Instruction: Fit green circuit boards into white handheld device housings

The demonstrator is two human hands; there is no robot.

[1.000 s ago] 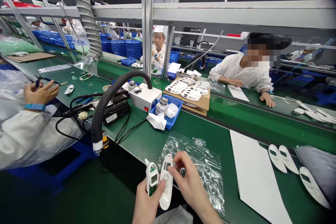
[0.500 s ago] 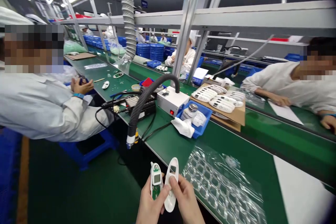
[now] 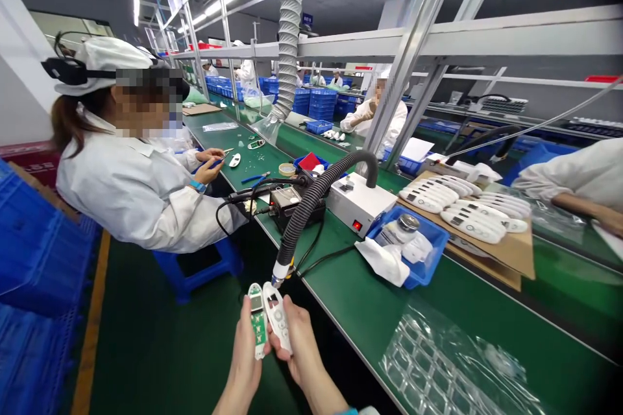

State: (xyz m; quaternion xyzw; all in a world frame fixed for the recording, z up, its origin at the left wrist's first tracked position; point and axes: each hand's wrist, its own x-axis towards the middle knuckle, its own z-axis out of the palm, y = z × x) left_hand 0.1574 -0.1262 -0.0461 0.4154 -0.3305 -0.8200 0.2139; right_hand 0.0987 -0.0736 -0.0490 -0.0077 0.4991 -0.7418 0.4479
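Note:
In front of the table's near edge, my left hand (image 3: 244,342) is closed on a white device half (image 3: 257,323) that shows a green circuit board and a small grey display. Beside it, my right hand (image 3: 300,336) grips a long oval white front cover (image 3: 276,319) with a display window and round buttons. The two pieces are side by side, nearly touching at their upper ends. Just above them hangs the nozzle of a black flexible hose (image 3: 311,207), which comes from a white box (image 3: 361,204) with a red lit switch.
A blue bin (image 3: 423,259) with a metal-capped bottle and white cloth stands on the green table. Behind it, several white devices (image 3: 472,220) lie on cardboard (image 3: 523,262). A clear plastic tray (image 3: 433,363) is at the near right. A co-worker (image 3: 141,181) sits on the left.
My view has swung left, so the bench appears farther right. Both hands have brought the two pieces to the hose nozzle. The cover now shows its buttoned outer face.

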